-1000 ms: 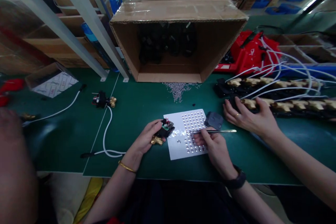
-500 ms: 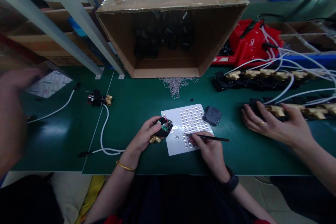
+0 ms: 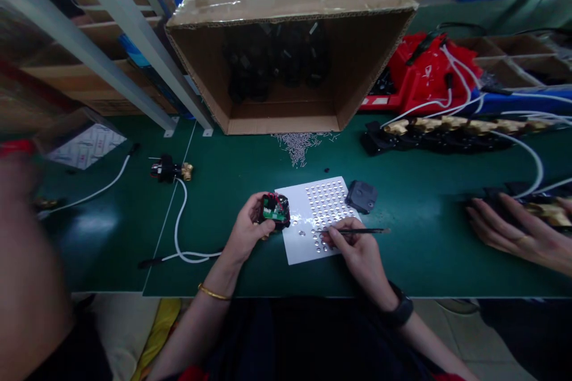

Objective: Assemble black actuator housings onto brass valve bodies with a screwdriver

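My left hand (image 3: 245,229) is closed around an electric valve unit (image 3: 276,208), a black housing with a green circuit board and red wires facing up. A brass fitting shows partly beneath it. Pinched in my right hand (image 3: 357,250) are dark, thin tweezers (image 3: 369,231), their tip pointing left over a white sheet (image 3: 292,250). Rows of small, shiny round pieces (image 3: 328,202) cover the right side of this sheet. A dark grey cover (image 3: 361,196) lies at its upper right corner.
A cardboard box (image 3: 286,125) with black parts stands behind a pile of small screws (image 3: 298,146). Another valve unit (image 3: 167,169) with a white cable lies left. Brass-fitted units (image 3: 447,131) line the right. Co-workers' hands (image 3: 522,229) and a forearm (image 3: 31,238) are at both sides.
My left hand has turned the valve unit, so its circuit board shows more fully. My right hand stays nearly still. The co-worker's hand at right has moved right with a row of units.
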The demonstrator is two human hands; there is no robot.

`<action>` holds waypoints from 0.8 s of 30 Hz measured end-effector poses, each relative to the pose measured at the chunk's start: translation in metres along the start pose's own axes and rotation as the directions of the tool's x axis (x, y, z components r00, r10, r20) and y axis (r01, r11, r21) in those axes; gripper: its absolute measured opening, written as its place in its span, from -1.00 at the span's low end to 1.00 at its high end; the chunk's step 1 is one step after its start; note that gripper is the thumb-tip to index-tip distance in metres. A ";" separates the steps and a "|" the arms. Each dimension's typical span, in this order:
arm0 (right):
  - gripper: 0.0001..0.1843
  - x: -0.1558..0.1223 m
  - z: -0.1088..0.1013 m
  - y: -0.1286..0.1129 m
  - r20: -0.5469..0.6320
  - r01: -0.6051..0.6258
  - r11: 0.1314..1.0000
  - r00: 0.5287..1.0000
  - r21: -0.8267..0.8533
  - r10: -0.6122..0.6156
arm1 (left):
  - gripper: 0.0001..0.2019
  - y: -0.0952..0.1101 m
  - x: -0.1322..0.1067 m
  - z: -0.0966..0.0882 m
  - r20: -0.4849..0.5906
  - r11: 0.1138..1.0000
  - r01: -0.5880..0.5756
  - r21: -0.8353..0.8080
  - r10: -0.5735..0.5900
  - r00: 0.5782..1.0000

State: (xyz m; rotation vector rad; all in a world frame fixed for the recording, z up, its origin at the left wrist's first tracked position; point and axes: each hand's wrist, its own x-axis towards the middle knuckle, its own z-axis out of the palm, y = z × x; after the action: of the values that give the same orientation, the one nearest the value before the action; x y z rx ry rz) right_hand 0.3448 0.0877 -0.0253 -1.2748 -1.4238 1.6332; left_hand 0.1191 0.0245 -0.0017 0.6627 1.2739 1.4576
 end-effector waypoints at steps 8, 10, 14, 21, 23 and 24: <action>-0.72 0.005 -0.008 -0.012 -0.006 -0.118 0.920 0.992 0.373 0.130 | -0.28 0.005 0.002 0.011 -0.100 0.979 -0.198 0.051 0.202 0.974; -0.74 0.016 -0.007 -0.023 0.049 -0.153 0.859 0.988 0.488 0.148 | -0.29 -0.002 0.006 0.015 -0.105 0.974 -0.217 0.060 0.223 0.969; -0.79 0.037 0.010 -0.050 0.149 -0.191 0.791 0.981 0.581 0.128 | -0.28 -0.015 0.010 0.022 -0.080 0.959 -0.221 0.175 0.238 0.968; -0.79 0.042 0.043 -0.066 0.169 -0.146 0.829 0.984 0.540 0.063 | -0.30 -0.030 0.006 0.023 -0.036 0.922 -0.268 0.280 0.289 0.957; -0.77 0.040 0.044 -0.067 0.173 -0.147 0.845 0.983 0.514 0.066 | -0.30 -0.031 0.005 0.021 -0.033 0.913 -0.270 0.307 0.293 0.955; -0.77 0.040 0.044 -0.068 0.174 -0.147 0.852 0.982 0.503 0.067 | -0.29 -0.032 0.005 0.021 -0.031 0.913 -0.262 0.311 0.286 0.958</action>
State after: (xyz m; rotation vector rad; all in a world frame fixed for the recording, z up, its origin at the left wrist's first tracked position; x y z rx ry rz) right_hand 0.2814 0.1228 0.0274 -0.9437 -0.9025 2.0460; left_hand 0.1467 0.0329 -0.0265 1.0352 1.5310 1.5363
